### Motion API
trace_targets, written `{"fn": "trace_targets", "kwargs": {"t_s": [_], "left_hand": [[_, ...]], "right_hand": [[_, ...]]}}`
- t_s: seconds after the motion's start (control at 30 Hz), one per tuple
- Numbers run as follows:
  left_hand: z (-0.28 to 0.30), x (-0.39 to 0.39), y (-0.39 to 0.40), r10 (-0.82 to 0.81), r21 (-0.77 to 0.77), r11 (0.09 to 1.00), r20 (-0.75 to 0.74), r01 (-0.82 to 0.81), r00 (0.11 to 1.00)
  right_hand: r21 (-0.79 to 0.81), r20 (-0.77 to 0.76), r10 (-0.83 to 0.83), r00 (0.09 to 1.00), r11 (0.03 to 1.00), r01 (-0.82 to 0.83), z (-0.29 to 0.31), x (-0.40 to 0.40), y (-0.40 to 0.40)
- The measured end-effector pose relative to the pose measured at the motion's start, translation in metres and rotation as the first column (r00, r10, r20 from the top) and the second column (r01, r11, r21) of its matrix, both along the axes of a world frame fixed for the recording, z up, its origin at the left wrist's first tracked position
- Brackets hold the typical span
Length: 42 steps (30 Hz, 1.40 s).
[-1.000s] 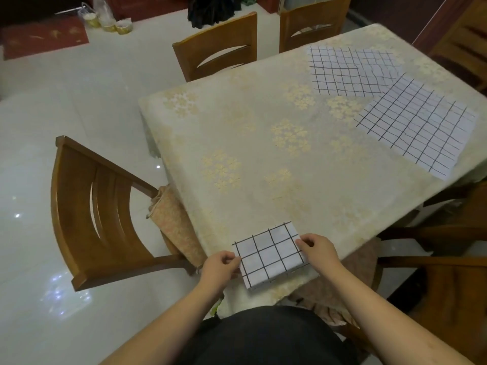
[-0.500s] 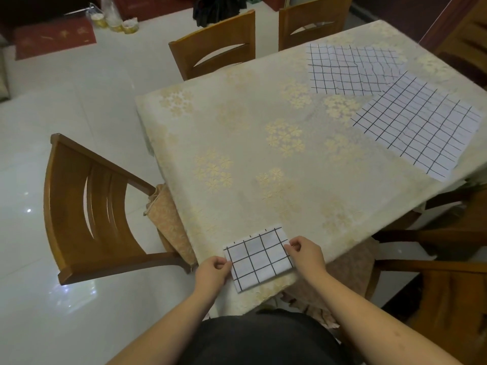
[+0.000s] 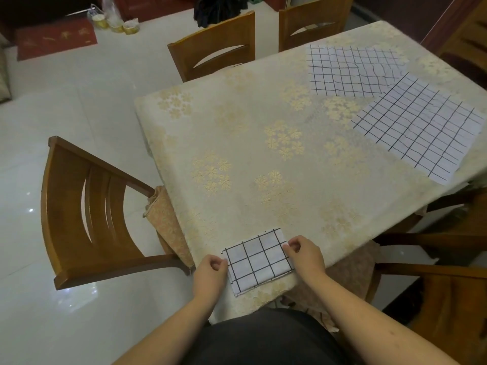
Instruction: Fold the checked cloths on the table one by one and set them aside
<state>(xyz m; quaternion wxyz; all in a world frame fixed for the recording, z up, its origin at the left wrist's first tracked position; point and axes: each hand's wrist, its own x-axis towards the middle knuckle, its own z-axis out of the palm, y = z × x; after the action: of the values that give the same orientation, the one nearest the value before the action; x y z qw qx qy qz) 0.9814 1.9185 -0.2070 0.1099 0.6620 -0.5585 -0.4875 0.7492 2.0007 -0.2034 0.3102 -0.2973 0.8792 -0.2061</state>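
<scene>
A small folded checked cloth (image 3: 259, 260), white with black grid lines, lies at the near edge of the table (image 3: 237, 143), which has a cream flowered covering. My left hand (image 3: 210, 268) is at the cloth's left edge with curled fingers pinching it. My right hand (image 3: 307, 252) pinches the upper right edge. Two more checked cloths lie spread flat at the far right: one rumpled (image 3: 350, 71), the other (image 3: 419, 127) smoother and reaching the table's right edge.
A wooden chair (image 3: 87, 212) stands at the table's left side, with two chairs (image 3: 213, 51) (image 3: 313, 19) at the far side and another (image 3: 448, 285) at the right. Glossy white floor lies to the left. A red mat (image 3: 55, 38) and small cups sit far back.
Both hands have stayed at the two sides of the folded cloth, making small adjustments to its edges. The view has shifted slightly. The spread cloths have not moved.
</scene>
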Motion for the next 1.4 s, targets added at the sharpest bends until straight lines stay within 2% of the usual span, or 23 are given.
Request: {"fn": "trace_targets", "kwargs": {"t_s": [0.03, 0.1, 0.13, 0.17, 0.23, 0.27, 0.3, 0.37, 0.53, 0.63, 0.77, 0.93, 1.07, 1.23, 1.3, 1.4], "left_hand": [[0.002, -0.002, 0.000, -0.008, -0.082, 0.997, 0.044, 0.012, 0.999], [0.004, -0.004, 0.001, -0.146, -0.330, 0.923, 0.169, 0.196, 0.975], [0.005, -0.005, 0.001, -0.261, -0.450, 0.824, 0.240, 0.345, 0.935], [0.001, -0.006, 0.002, -0.380, -0.531, 0.685, 0.323, 0.498, 0.867], [-0.011, -0.007, 0.004, -0.554, -0.527, 0.422, 0.493, 0.738, 0.670], [-0.018, -0.007, 0.006, -0.598, -0.477, 0.359, 0.543, 0.802, 0.590], [-0.024, -0.007, 0.007, -0.625, -0.427, 0.335, 0.567, 0.840, 0.537], [-0.029, -0.008, 0.008, -0.652, -0.336, 0.355, 0.579, 0.872, 0.489], [-0.034, -0.005, 0.003, -0.690, -0.190, 0.360, 0.604, 0.913, 0.398], [-0.034, -0.004, 0.001, -0.694, -0.164, 0.361, 0.610, 0.918, 0.382], [-0.031, -0.003, -0.001, -0.712, -0.129, 0.364, 0.601, 0.923, 0.364], [-0.027, -0.006, -0.006, -0.741, -0.030, 0.326, 0.612, 0.945, 0.275], [-0.026, -0.009, -0.008, -0.747, -0.013, 0.303, 0.617, 0.953, 0.246], [-0.002, -0.019, -0.007, -0.736, -0.004, 0.335, 0.623, 0.942, 0.264], [0.009, -0.023, -0.004, -0.690, -0.079, 0.410, 0.625, 0.909, 0.365], [0.030, -0.018, 0.002, -0.591, -0.152, 0.519, 0.646, 0.841, 0.482]], "right_hand": [[-0.029, -0.052, 0.006, 0.999, 1.000, -0.008, -0.001, 0.000, 0.000], [-0.103, -0.193, 0.068, 0.979, 0.991, -0.090, -0.003, 0.001, 0.001], [-0.121, -0.245, 0.140, 0.959, 0.977, -0.173, -0.004, 0.003, 0.001], [-0.108, -0.283, 0.242, 0.928, 0.953, -0.282, -0.005, 0.006, 0.001], [-0.005, -0.343, 0.465, 0.816, 0.868, -0.497, -0.009, 0.014, 0.001], [0.063, -0.376, 0.553, 0.743, 0.816, -0.575, -0.013, 0.019, 0.003], [0.131, -0.389, 0.622, 0.680, 0.768, -0.627, -0.016, 0.023, 0.003], [0.220, -0.360, 0.699, 0.618, 0.707, -0.672, -0.020, 0.030, 0.004], [0.271, -0.263, 0.753, 0.603, 0.657, -0.703, -0.022, 0.029, 0.004], [0.301, -0.215, 0.754, 0.620, 0.656, -0.693, -0.025, 0.023, 0.005], [0.312, -0.230, 0.747, 0.624, 0.664, -0.680, -0.030, 0.019, 0.008], [0.321, -0.201, 0.753, 0.626, 0.655, -0.684, -0.032, 0.016, 0.009], [0.330, -0.174, 0.759, 0.627, 0.645, -0.689, -0.031, 0.015, 0.005], [0.351, -0.169, 0.798, 0.578, 0.597, -0.722, -0.016, 0.013, -0.006], [0.382, -0.161, 0.815, 0.557, 0.572, -0.726, -0.001, 0.013, -0.014], [0.331, -0.174, 0.799, 0.576, 0.598, -0.730, 0.023, 0.022, -0.028]]}}
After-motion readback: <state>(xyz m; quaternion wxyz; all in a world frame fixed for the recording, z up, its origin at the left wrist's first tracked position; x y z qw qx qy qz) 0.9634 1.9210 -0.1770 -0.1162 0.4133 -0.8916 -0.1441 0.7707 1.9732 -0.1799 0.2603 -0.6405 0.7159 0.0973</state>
